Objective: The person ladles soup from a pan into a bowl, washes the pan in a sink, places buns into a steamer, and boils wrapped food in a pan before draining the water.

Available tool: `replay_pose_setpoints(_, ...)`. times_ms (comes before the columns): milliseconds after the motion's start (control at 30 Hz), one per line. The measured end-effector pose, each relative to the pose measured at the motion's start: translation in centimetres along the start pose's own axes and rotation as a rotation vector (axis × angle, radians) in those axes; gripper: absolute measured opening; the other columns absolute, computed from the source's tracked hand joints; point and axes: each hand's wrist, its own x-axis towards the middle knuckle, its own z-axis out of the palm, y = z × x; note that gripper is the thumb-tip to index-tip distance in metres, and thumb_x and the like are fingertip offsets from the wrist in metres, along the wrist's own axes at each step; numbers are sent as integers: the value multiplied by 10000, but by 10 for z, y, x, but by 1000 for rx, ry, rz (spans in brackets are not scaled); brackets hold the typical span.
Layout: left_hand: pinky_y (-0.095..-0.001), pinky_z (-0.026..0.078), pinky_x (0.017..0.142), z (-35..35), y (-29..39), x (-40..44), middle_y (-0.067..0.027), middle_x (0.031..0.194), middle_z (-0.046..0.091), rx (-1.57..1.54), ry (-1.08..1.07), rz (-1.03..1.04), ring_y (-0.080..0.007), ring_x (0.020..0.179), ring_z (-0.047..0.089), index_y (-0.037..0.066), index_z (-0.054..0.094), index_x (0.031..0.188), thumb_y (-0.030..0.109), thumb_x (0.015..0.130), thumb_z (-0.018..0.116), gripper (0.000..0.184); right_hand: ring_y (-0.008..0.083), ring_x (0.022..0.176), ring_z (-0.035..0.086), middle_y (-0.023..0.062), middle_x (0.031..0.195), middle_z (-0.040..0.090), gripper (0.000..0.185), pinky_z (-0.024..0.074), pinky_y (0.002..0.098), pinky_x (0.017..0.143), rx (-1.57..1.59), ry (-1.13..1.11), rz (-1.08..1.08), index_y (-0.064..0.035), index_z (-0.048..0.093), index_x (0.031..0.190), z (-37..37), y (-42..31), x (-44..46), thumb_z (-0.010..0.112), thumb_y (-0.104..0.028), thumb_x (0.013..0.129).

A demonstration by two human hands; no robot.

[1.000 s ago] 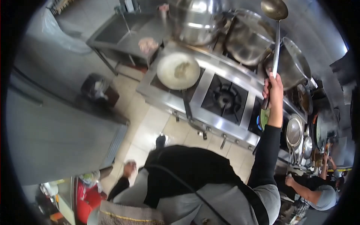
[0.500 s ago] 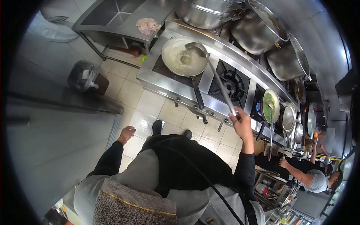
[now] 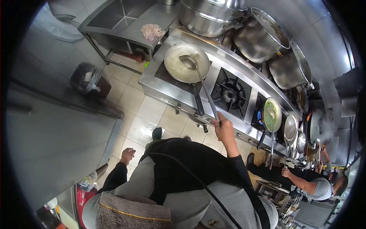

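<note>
Holding a ladle — grey metal, long-handled, round-ended

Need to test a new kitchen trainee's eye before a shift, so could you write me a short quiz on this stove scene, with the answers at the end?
1. Multiple choice: what does the camera wearer's right hand hold?
A) a strainer
B) a ladle
C) a pair of tongs

2. True or false: nothing stands on the burner between the pan of pale liquid and the pan of green food.

3. Fill in the blank: the crumpled pink cloth lies on the steel counter beside the ____.

Key: 1. B; 2. True; 3. sink
</note>
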Motion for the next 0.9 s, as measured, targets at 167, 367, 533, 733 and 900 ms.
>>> replay_pose_setpoints(167,-280,447,564,9,-7,-21,-23,830,631,-26,27,-10,-142,675,591,44,608,1200,236,849,714,413,453,886,681,305,956,680,412,543,472,783,-9,24,-28,10,636,1257,-15,29,21,690,-173,893)
replay_pose_setpoints(367,-277,449,598,22,4,-27,-17,844,634,-56,41,61,-134,696,588,42,607,1201,252,852,716,421,446,922,680,305,976,677,421,542,476,817,-47,70,-59,13,635,1256,-13,38,47,697,-157,876)
replay_pose_setpoints(533,-276,446,600,23,3,-29,-17,842,633,-80,50,91,-132,696,585,52,606,1187,257,852,719,409,447,986,668,314,1030,670,438,536,466,863,-44,43,-17,19,628,1266,-16,39,68,701,-164,874)
replay_pose_setpoints(733,-265,431,572,15,12,-32,-13,821,620,-33,39,49,-130,680,577,62,607,1140,250,855,721,359,430,1008,679,304,1056,678,456,529,430,887,40,-35,10,20,622,1281,-4,54,88,698,-200,889)
replay_pose_setpoints(900,-250,418,573,15,22,-28,29,789,581,-59,29,38,-81,640,527,83,607,1107,210,881,686,271,411,1027,681,292,1067,685,463,522,405,902,140,-87,115,19,618,1288,-7,45,80,695,-211,894)
